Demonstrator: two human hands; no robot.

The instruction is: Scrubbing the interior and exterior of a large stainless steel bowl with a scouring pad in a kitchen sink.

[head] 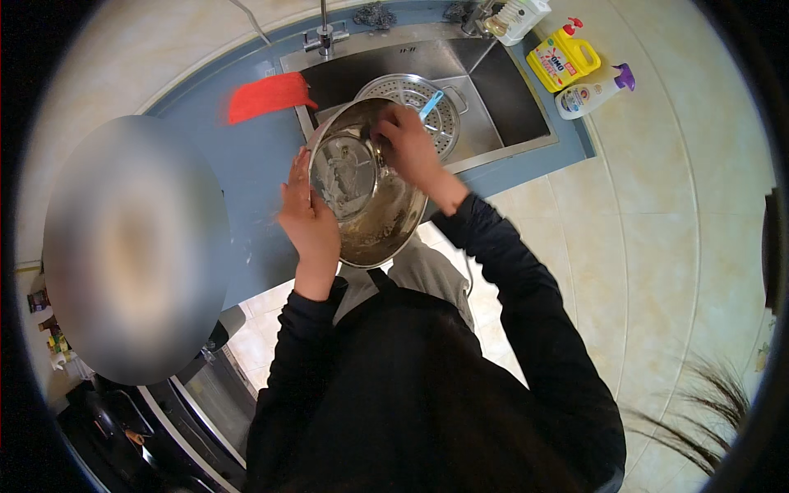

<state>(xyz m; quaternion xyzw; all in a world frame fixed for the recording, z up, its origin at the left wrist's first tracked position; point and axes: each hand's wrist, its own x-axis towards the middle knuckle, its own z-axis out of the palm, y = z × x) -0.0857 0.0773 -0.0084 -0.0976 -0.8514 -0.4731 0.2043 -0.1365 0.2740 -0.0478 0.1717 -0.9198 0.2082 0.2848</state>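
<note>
A wide stainless steel pot (pixel 385 228) is tilted in front of me at the sink's near edge, its inside facing me. Its flat bottom is whitish and wet, and brown stains mark the inner wall. My left hand (pixel 311 212) holds the pot's left rim, with the fingers along the outside. Inside the pot, near the far right wall, my right hand (pixel 404 145) presses a small dark scrubber (pixel 374 132), mostly hidden by the fingers. Behind the pot, a perforated steel steamer tray (pixel 394 86) lies in the steel sink (pixel 493 132), partly covered.
A light-blue handle (pixel 431 105) rests over the steamer tray. Left of the sink, a red cloth (pixel 268 97) lies on the blue counter (pixel 259 160). A faucet (pixel 325 40) and steel wool (pixel 375 15) stand behind. Yellow detergent jug (pixel 558 61) and spray bottle (pixel 585 98) are at right.
</note>
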